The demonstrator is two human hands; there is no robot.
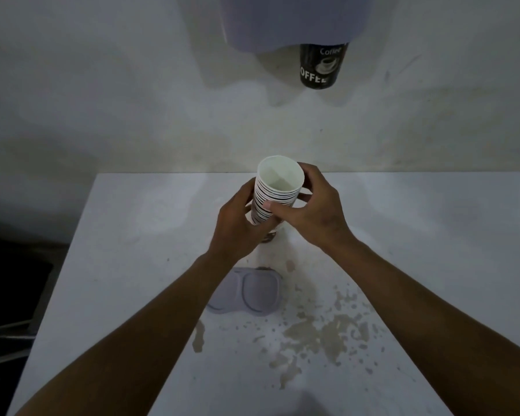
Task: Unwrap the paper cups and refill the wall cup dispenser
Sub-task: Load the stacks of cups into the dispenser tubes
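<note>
A stack of nested paper cups, white inside with dark rims, stands mouth-up over the back middle of the white table. My left hand wraps the stack from the left and lower side. My right hand grips it from the right, thumb across the front. High on the wall hangs the grey cup dispenser, with a black "Coffee" cup sticking out of its right outlet. I cannot tell whether any wrapper is still on the stack.
A grey double-domed lid lies flat on the table below my hands. Brown spill stains spread over the table's front right. A dark area lies beyond the table's left edge.
</note>
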